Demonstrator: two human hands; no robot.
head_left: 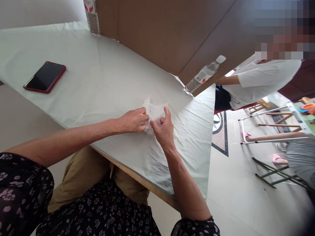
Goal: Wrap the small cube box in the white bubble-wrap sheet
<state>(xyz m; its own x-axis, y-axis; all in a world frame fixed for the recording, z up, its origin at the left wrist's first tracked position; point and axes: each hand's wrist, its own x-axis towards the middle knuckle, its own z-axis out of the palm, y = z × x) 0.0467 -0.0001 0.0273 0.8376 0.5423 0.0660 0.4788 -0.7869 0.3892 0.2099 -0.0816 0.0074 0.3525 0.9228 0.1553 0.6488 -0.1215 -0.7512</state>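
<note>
A thin, whitish, see-through sheet (157, 109), crumpled at its lower part, lies between my hands over the pale cloth. My left hand (135, 120) has its fingers curled and pinched on the sheet's left side. On the right side my right hand (164, 128) holds the sheet with thumb and bent fingers, one finger pointing up. The two hands nearly meet at the crumpled part. Whether anything lies inside the folds cannot be made out.
A pale cloth (110, 75) covers the table. A red-cased phone (45, 77) lies at the left. Bottles (203, 77) stand against a tall cardboard panel (157, 29) at the back. A person in a white shirt (265, 78) sits beyond it at the right.
</note>
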